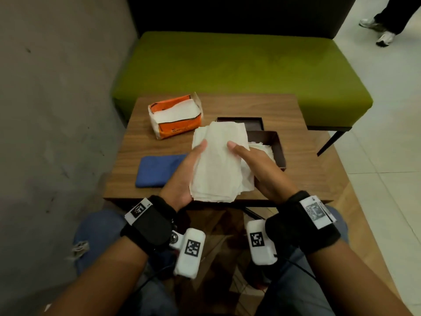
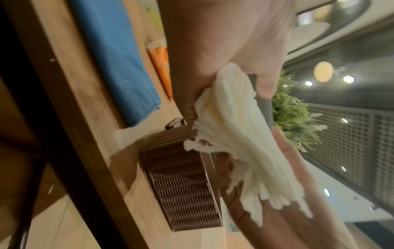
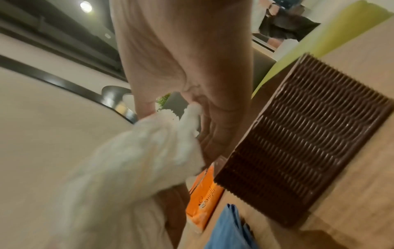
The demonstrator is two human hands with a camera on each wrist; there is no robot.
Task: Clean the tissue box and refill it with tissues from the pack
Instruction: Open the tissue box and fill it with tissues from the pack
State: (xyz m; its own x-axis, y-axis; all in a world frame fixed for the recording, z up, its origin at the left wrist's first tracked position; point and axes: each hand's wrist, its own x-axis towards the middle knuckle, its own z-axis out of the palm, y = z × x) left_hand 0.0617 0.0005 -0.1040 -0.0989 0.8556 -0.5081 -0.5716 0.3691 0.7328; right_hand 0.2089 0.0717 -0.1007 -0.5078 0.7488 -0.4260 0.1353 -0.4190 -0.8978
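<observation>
The person's left hand and right hand are together holding a thick stack of white paper tissues above the near part of the brown wood-grain worktop. The left grip is curling around the stack's left edge, thumb lying on top and fingers underneath; the right grip is pinching the stack's right edge the same way, thumb on top. In the left wrist view the loose sheet ends are fanning out between the two hands.

The dark brown woven tissue box is sitting open on the worktop just right of the stack, with some white tissues lying inside it. Its dark brown flat lid is lying just behind it, partly hidden by the stack. The orange and white plastic tissue pack is resting at the far left of the worktop, torn open on top with white tissues showing. A folded blue cloth is lying on the near left, beside the left hand. Beyond the worktop a green upholstered bench is standing against a dark backrest.
</observation>
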